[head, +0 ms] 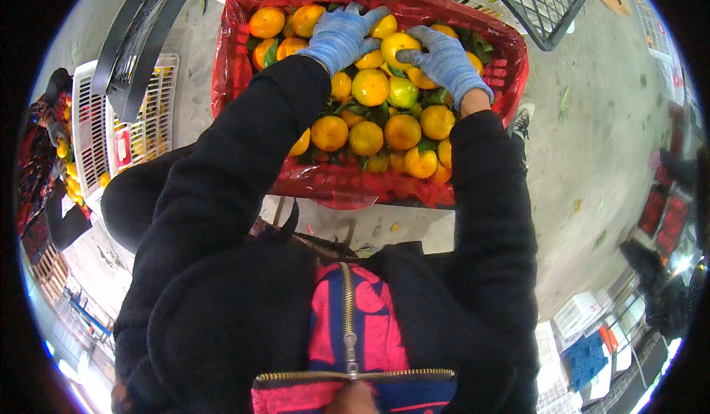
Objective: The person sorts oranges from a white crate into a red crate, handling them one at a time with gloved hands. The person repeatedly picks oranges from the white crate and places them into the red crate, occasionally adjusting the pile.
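Both my hands wear blue knit gloves with grey fingertips and reach into a red plastic crate lined with clear red film (pixel 507 70). Orange and yellow mandarins (pixel 370 87) fill it, with green leaves among them. My left hand (pixel 343 36) rests palm down on the far-left fruit, fingers spread, a yellow mandarin (pixel 384 26) beside its thumb and forefinger. On the right, my right hand (pixel 446 62) has thumb and forefinger against a large yellow mandarin (pixel 399 48); its other fingers lie over fruit behind. A greenish mandarin (pixel 402 92) sits nearer me.
White slatted crates (pixel 166 89) with fruit stand at left, near another person's gloved hand (pixel 54 132). A black bar-like frame (pixel 144 31) and a black mesh rack (pixel 546 3) overhang the crate's far corners. Concrete floor (pixel 582 153) extends right, with scattered leaves.
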A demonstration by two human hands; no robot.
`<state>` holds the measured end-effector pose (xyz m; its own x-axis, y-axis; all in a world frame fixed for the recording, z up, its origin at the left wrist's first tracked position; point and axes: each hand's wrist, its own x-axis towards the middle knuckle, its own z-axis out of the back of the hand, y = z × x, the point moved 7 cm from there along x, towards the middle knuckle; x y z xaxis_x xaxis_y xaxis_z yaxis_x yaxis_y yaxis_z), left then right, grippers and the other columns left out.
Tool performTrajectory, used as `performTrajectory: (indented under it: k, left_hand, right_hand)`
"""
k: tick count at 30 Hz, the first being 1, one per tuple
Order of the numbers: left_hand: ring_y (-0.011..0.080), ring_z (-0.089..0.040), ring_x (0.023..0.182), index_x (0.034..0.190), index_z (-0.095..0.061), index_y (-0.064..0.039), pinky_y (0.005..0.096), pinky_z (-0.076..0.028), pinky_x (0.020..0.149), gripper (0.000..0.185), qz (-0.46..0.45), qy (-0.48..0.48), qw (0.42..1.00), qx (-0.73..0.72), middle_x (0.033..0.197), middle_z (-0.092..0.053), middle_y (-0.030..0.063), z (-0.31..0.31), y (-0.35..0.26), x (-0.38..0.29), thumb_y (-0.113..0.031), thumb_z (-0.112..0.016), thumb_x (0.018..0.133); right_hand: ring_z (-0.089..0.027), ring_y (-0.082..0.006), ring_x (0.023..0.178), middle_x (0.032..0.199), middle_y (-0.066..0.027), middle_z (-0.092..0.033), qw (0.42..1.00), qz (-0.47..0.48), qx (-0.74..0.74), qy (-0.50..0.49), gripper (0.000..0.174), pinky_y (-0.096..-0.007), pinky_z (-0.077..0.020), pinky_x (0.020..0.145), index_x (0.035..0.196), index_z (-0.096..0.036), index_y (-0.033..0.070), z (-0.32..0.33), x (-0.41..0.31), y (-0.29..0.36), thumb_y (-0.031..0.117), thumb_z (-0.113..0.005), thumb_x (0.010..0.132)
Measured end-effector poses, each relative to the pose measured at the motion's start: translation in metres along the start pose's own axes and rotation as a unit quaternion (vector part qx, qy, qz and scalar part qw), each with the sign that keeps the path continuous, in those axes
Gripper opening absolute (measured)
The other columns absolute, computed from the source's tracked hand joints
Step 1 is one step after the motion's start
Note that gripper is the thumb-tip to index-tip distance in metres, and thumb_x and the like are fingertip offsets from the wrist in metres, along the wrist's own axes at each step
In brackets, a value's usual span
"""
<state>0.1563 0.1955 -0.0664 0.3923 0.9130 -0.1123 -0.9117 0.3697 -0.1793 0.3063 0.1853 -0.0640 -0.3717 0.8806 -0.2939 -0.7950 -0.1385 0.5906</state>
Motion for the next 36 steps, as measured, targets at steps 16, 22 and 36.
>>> performTrajectory:
  k: [16,22,36]
  left_hand:
    - [0.0316,-0.036,0.129,0.135,-0.041,-0.022,0.0520,-0.028,0.104,0.061,-0.106,-0.056,0.993,-0.023,0.141,-0.038,0.0092,0.007,-0.035,-0.014,-0.049,-0.057,0.083]
    - [0.0288,-0.027,0.135,0.133,-0.042,-0.024,0.0560,-0.021,0.106,0.063,-0.083,-0.053,0.995,0.009,0.145,-0.032,0.0060,-0.009,-0.039,-0.011,-0.054,-0.058,0.080]
    - [0.0288,-0.032,0.132,0.134,-0.040,-0.019,0.0549,-0.027,0.103,0.069,-0.019,0.018,0.997,0.073,0.143,-0.035,0.0081,-0.008,-0.051,-0.006,-0.051,-0.062,0.077]
  right_hand:
    - [-0.063,-0.0317,0.095,0.099,-0.0191,-0.065,0.972,-0.120,0.078,-0.187,0.047,-0.0389,-0.0492,0.082,0.101,-0.064,0.002,0.057,-0.031,-0.035,0.042,-0.067,0.077]
    - [-0.062,-0.0330,0.101,0.105,-0.0182,-0.064,0.953,-0.212,-0.215,-0.030,0.047,-0.0443,-0.0501,0.085,0.107,-0.063,0.008,0.031,0.008,-0.043,0.041,-0.069,0.074]
    - [-0.060,-0.0360,0.098,0.101,-0.0216,-0.064,0.986,-0.098,-0.075,-0.114,0.048,-0.0431,-0.0481,0.085,0.103,-0.063,0.002,0.024,0.016,-0.044,0.037,-0.070,0.070]
